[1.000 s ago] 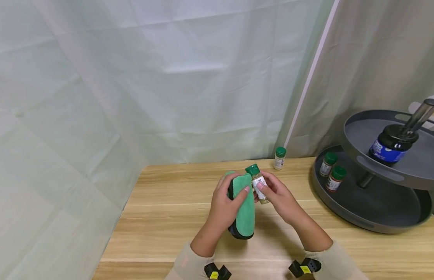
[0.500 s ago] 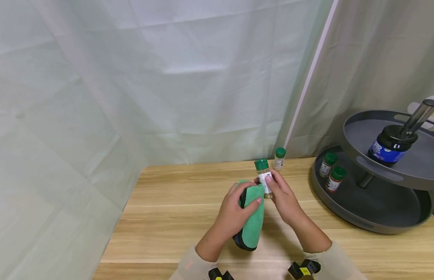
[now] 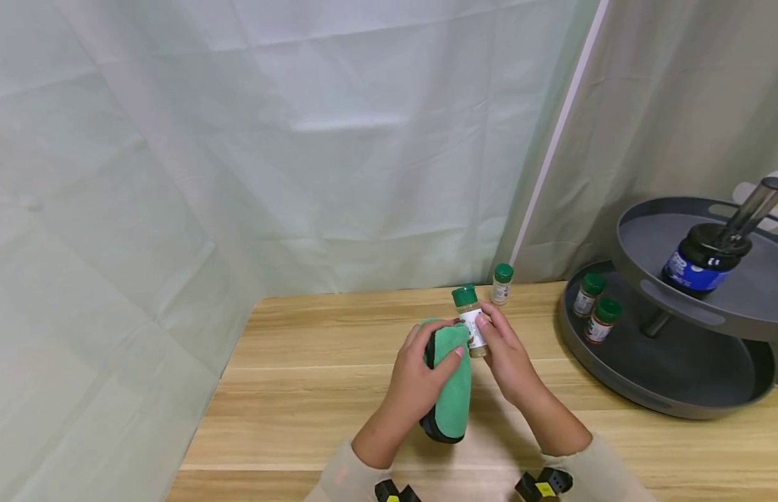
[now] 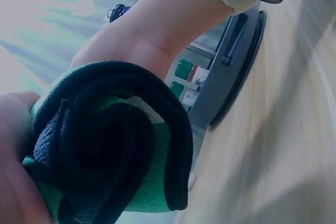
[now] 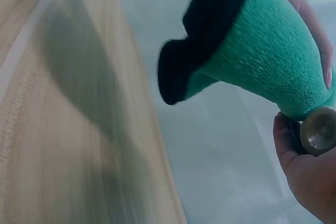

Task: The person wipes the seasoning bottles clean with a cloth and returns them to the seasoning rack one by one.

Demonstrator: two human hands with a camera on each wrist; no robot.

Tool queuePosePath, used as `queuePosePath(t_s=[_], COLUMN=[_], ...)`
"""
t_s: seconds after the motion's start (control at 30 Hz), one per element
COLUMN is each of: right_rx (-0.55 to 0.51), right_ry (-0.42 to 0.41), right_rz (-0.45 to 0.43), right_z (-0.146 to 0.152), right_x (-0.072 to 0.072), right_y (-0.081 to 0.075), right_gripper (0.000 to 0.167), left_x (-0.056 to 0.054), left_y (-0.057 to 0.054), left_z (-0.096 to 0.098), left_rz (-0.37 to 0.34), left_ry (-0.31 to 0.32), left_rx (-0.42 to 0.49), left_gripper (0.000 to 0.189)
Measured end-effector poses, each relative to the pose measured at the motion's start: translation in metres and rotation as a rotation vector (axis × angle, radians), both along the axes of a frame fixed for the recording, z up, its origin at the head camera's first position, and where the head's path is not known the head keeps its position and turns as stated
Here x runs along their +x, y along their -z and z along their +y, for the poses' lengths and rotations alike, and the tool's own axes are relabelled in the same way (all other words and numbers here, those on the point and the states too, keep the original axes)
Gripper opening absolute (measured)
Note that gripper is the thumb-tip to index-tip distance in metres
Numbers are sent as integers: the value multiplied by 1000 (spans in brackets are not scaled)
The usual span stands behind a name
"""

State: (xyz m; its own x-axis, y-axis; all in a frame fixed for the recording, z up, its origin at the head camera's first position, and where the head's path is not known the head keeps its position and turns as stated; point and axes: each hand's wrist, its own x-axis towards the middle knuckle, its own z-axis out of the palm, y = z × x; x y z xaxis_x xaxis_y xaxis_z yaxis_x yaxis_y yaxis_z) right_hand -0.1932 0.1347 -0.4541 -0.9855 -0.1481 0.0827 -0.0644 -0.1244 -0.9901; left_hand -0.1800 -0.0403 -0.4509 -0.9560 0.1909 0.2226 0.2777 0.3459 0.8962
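My left hand grips a rolled green cloth with a black edge; its coiled dark end fills much of the left wrist view. Beside it, my right hand holds a small spice jar with a green cap, a white label and pale contents. The jar stands nearly upright, cap up, above the table. The cloth's upper end touches the jar's side. From below, the right wrist view shows the jar's round base against the green cloth.
Another green-capped jar stands at the table's back edge. To the right is a dark two-tier round tray; its lower tier bears two spice jars, its upper a black jar with a blue label. A pale curtain hangs behind.
The cloth and left hand have shifted right and slightly down over the second. The spice jar has turned from a tilt to nearly upright and moved slightly right. Little moved in the last half second.
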Motion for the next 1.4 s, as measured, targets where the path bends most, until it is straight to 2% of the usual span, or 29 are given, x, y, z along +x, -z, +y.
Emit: queuePosePath(t_s=[0.2, 0.47, 0.6, 0.8, 0.9, 1.07, 1.23, 1.4], right_rx=[55, 108, 144, 122, 102, 5, -127, -141], right_ry=[-42, -149, -133, -87, -75, -42, -52, -22], right_rz=[-34, 91, 90, 126, 109, 77, 131, 129], right_z=[-4, -6, -7, -5, -5, -3, -2, -2], right_x=[1, 0, 0, 0, 0, -2, -2, -1], right_y=[2, 6, 6, 7, 7, 5, 5, 5], right_gripper=[49, 51, 53, 46, 46, 48, 44, 37], left_x=[-5, -10, -11, -8, -6, -3, 0, 1], left_y=[-2, -5, -6, -3, 0, 4, 4, 3], left_z=[-7, -16, -18, -14, -9, -3, 0, 2], left_rz=[2, 42, 54, 17, -1, -5, 3, -2], left_ry=[-50, -89, -90, -36, -14, 26, 68, 69], left_rx=[82, 153, 169, 148, 125, 70, -12, -40], left_gripper=[38, 38, 39, 38, 39, 40, 41, 42])
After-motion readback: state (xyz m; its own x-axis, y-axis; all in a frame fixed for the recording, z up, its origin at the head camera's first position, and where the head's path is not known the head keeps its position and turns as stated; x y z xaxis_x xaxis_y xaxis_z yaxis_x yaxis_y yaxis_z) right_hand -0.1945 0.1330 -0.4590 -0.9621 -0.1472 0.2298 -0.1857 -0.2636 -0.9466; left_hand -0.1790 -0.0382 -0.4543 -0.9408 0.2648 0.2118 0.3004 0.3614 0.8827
